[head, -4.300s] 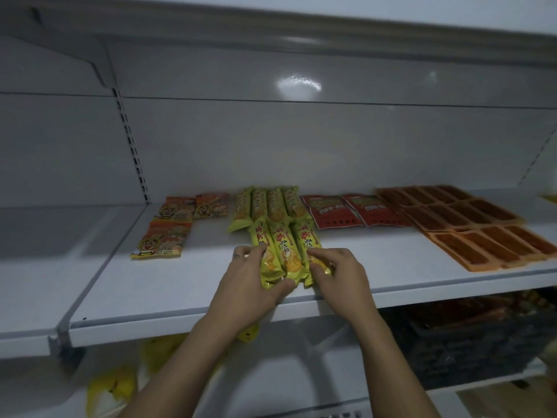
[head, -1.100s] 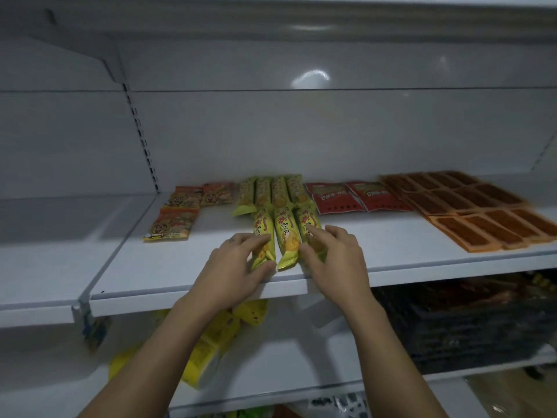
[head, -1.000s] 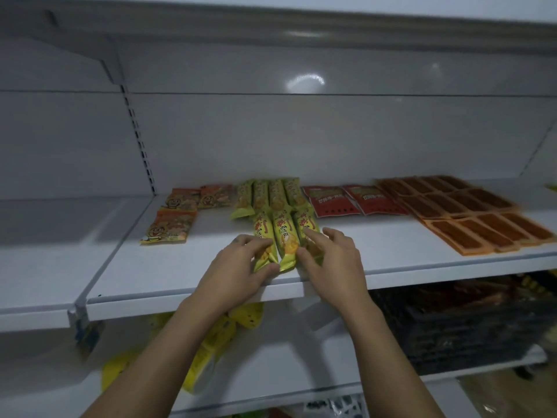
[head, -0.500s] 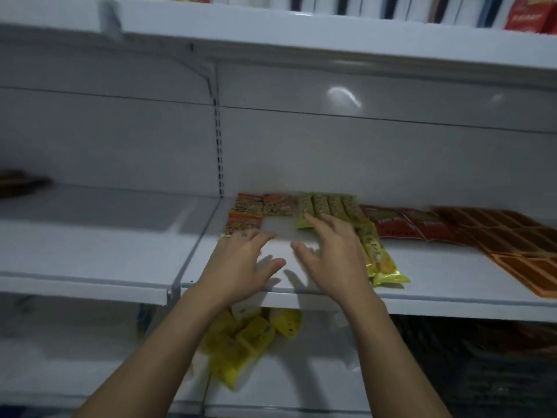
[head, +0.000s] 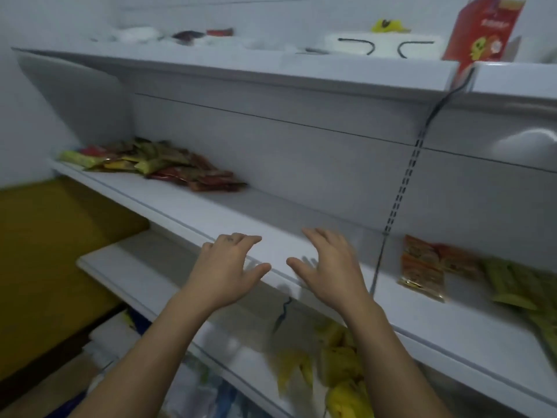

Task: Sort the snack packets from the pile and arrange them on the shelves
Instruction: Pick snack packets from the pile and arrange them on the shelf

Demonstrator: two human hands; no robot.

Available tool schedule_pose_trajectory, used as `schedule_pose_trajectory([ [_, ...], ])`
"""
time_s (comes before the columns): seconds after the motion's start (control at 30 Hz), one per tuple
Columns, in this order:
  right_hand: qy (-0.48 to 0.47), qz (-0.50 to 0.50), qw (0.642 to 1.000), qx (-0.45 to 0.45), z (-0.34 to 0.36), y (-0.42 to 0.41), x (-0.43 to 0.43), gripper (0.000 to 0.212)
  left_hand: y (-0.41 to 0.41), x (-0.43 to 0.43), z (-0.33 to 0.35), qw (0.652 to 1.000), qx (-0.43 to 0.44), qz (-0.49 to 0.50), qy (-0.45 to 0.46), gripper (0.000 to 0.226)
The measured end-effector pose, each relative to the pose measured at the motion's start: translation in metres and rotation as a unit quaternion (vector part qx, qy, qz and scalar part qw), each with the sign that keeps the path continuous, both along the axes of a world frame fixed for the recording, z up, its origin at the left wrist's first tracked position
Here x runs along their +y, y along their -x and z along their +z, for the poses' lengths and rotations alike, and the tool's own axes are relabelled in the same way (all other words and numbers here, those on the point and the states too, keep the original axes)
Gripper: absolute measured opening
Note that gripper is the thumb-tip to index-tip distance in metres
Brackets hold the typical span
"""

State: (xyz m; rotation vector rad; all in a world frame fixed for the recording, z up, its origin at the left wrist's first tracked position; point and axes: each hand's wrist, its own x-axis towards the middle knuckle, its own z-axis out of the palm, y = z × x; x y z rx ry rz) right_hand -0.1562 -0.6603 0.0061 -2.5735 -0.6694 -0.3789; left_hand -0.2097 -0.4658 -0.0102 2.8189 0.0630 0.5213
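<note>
White metal shelving unit (head: pixel 271 218) filling view, tilting across frame. Slotted upright rail (head: pixel 404 182) running down white back panel (head: pixel 271 152). Top shelf (head: pixel 241 70) carrying red carton (head: pixel 485 31) and white clutter, blurred. Plain white wall (head: pixel 18 116) showing at left. Mustard-brown surface (head: pixel 45 251) lying below left. Light glare reflecting on panel at right (head: pixel 524 143).

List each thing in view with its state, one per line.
left hand: open, empty, over shelf edge
right hand: open, empty, fingers spread
pile of snack packets: jumbled, unsorted, far left on shelf
orange packets: lying flat on shelf
green packets: flat on shelf, blurred
yellow packets: loose on lower shelf
red box: upright on top shelf
</note>
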Motion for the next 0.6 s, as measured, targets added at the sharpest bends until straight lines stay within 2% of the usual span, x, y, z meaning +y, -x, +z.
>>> schedule_pose_trajectory([
  [0.27,0.014,0.099,0.995,0.008,0.0,0.003,0.132,0.069,0.047,0.12,0.01,0.992,0.011,0.12,-0.027,0.067],
  [0.6,0.023,0.163,0.986,0.017,-0.009,-0.012,0.224,0.067,0.054,0.184,0.009,0.986,0.009,0.167,-0.022,0.063],
])
